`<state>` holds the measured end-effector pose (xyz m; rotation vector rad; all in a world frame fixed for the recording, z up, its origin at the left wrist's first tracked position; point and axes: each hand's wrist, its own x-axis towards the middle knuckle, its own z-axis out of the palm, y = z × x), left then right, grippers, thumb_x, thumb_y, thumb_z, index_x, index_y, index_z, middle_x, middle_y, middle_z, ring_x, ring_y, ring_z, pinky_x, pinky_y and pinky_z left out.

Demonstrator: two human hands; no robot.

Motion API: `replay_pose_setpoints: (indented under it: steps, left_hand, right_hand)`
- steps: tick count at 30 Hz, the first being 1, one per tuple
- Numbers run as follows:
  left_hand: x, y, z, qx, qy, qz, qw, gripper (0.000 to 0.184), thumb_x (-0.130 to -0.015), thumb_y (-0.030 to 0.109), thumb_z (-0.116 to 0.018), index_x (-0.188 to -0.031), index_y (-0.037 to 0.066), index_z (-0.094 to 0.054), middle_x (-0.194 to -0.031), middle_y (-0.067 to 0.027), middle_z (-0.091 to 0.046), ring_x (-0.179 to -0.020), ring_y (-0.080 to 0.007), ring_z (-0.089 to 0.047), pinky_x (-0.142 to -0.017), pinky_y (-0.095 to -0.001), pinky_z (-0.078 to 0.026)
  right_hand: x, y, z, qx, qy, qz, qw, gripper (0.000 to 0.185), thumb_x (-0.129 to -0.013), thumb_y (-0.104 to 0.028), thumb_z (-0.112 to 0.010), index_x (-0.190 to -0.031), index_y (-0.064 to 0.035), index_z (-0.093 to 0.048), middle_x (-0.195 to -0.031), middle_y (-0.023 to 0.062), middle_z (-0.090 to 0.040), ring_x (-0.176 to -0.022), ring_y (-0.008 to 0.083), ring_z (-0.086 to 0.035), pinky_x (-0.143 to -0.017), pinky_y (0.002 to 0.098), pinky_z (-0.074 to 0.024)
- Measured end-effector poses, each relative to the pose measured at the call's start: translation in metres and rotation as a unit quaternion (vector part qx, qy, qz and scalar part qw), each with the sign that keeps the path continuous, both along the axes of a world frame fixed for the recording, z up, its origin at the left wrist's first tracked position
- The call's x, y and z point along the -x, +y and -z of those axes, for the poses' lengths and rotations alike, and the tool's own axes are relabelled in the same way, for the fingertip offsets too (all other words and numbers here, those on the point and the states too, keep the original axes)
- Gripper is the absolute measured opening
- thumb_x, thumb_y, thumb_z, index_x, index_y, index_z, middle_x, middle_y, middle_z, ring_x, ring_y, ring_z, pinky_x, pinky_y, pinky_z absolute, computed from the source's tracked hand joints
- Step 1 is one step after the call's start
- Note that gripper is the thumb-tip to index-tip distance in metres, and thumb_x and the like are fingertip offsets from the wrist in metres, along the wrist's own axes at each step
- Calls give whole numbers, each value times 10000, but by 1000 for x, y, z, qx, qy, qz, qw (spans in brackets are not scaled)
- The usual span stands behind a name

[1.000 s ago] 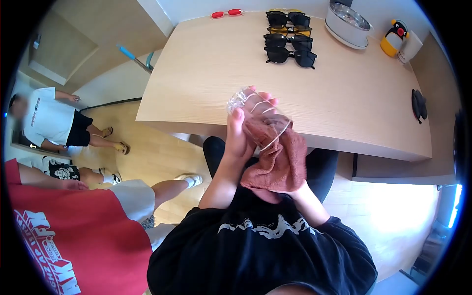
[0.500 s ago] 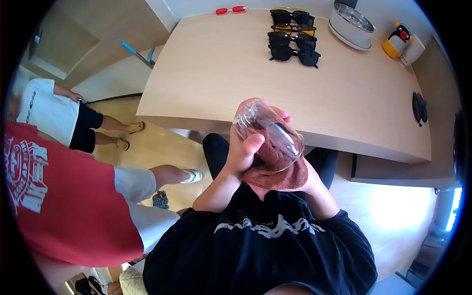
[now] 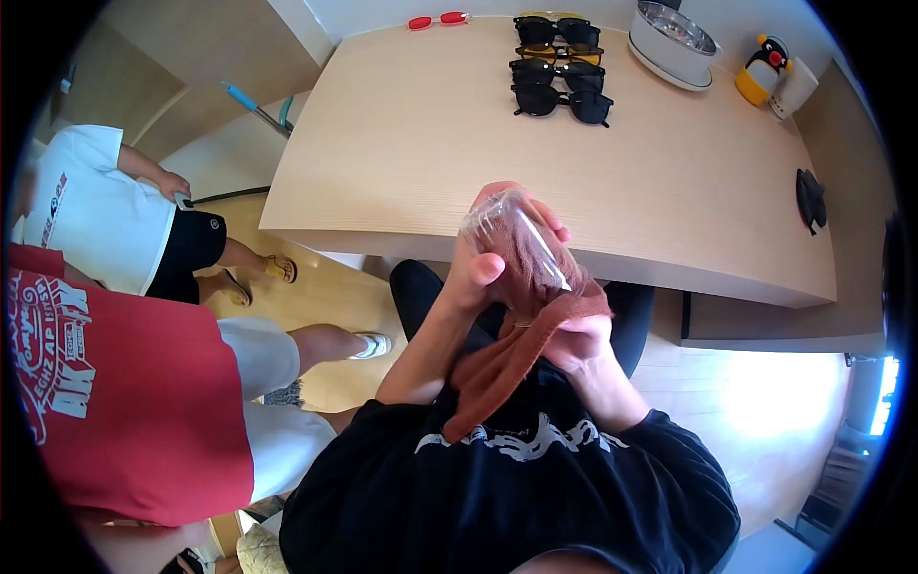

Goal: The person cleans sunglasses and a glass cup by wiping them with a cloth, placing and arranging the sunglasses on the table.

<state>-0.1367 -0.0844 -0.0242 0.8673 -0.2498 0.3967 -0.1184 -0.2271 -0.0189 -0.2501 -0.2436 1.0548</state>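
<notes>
My left hand (image 3: 471, 279) is wrapped around a clear drinking glass (image 3: 493, 212), its thumb on the near side and its fingers round the far side. The glass lies tilted, its mouth toward my body. A reddish-brown cloth (image 3: 505, 367) is stuffed inside the glass, and its loose end hangs down over my black shirt. At the mouth, my right hand (image 3: 581, 344) grips the cloth; its fingers are mostly covered by the fabric.
The wooden desk (image 3: 402, 153) carries a row of sunglasses (image 3: 559, 72), red glasses (image 3: 438, 20), a white bowl (image 3: 672, 43), a penguin figure (image 3: 763, 70), a white cup (image 3: 793, 89) and a black item (image 3: 811, 199). Two people stand at left, one in a red shirt (image 3: 143, 392).
The cloth has gone deeper into the glass, and its loose end now hangs lower to the left. My right hand shows more at the mouth. The person in white has shifted slightly.
</notes>
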Motion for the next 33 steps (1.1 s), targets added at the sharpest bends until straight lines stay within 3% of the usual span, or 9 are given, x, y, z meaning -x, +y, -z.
replay_pose_setpoints:
  steps: [4, 6, 8, 9, 14, 21, 26, 29, 33]
  left_hand:
    - [-5, -4, -5, -2, 41, -55, 998, 811, -653, 416, -745, -1209, 10, -317, -1082, -184, -527, -1018, -280, -534, -872, -382, -464]
    - [-2, 3, 1, -51, 69, -80, 993, 813, -707, 392, -715, -1271, 11, -269, -1130, -178, -519, -1086, -261, -505, -932, -355, -421]
    - [3, -1, -5, -13, 78, -81, 994, 817, -714, 473, -688, -1268, 7, -310, -1243, -220, -439, -1104, -313, -494, -954, -407, -403]
    - [0, -2, -4, -39, 87, -85, 992, 787, -722, 444, -696, -1260, 3, -328, -1212, -199, -463, -1097, -311, -502, -927, -407, -428]
    - [-6, -15, -12, -37, 145, -107, 983, 762, -711, 380, -728, -1242, -2, -336, -1108, -164, -501, -1058, -300, -533, -867, -395, -473]
    - [-2, -21, -14, -10, 107, -80, 991, 704, -676, 247, -773, -1200, 49, -347, -1057, -125, -516, -1036, -259, -542, -863, -372, -471]
    - [-3, -24, -10, -14, 37, -90, 995, 785, -606, 301, -815, -1194, 73, -348, -1027, -130, -502, -992, -269, -545, -816, -363, -496]
    - [-4, -19, -5, -20, -31, -37, 999, 789, -594, 299, -820, -1192, 85, -351, -1026, -135, -501, -974, -273, -548, -801, -360, -500]
    - [-7, -16, -9, -15, -50, 4, 999, 802, -588, 293, -824, -1199, 85, -346, -1025, -134, -504, -975, -269, -547, -792, -359, -502]
  right_hand:
    - [-5, 13, -2, 178, -215, 133, 951, 604, -672, 42, -623, -1243, -4, -431, -1171, 139, -529, -1080, 231, -517, -897, 332, -429]
    - [-19, 18, -12, 269, -617, 330, 662, 481, -709, -25, -627, -1176, -31, -514, -1062, 118, -589, -1014, 214, -556, -824, 295, -448]
    - [-26, 12, 11, 255, -591, 222, 732, 501, -706, -18, -653, -1180, -29, -492, -1163, 111, -534, -1052, 218, -537, -884, 321, -433]
    - [-32, 18, 15, 251, -673, 256, 646, 488, -712, -48, -654, -1175, -42, -499, -1137, 122, -545, -1045, 244, -538, -877, 321, -435]
    - [-26, 13, 8, 306, -716, 268, 568, 505, -704, -69, -667, -1180, -45, -498, -1124, 119, -549, -1036, 244, -538, -866, 317, -434]
    - [-21, 3, -3, 201, -505, 105, 833, 601, -693, 94, -595, -1255, 33, -393, -1131, 133, -532, -841, 162, -608, -637, 215, -494]
    - [-14, -9, -9, 154, -395, 163, 891, 668, -662, 97, -570, -1286, 62, -336, -1179, 192, -505, -1017, 258, -556, -824, 325, -476]
    - [-6, -11, 6, -44, 64, 13, 997, 709, -614, 27, -558, -1277, 95, -315, -1219, 235, -462, -1131, 322, -472, -943, 396, -401]
    - [1, -8, 12, 96, -84, 96, 987, 695, -606, 39, -586, -1264, 58, -362, -1180, 188, -502, -1052, 277, -526, -872, 345, -448]
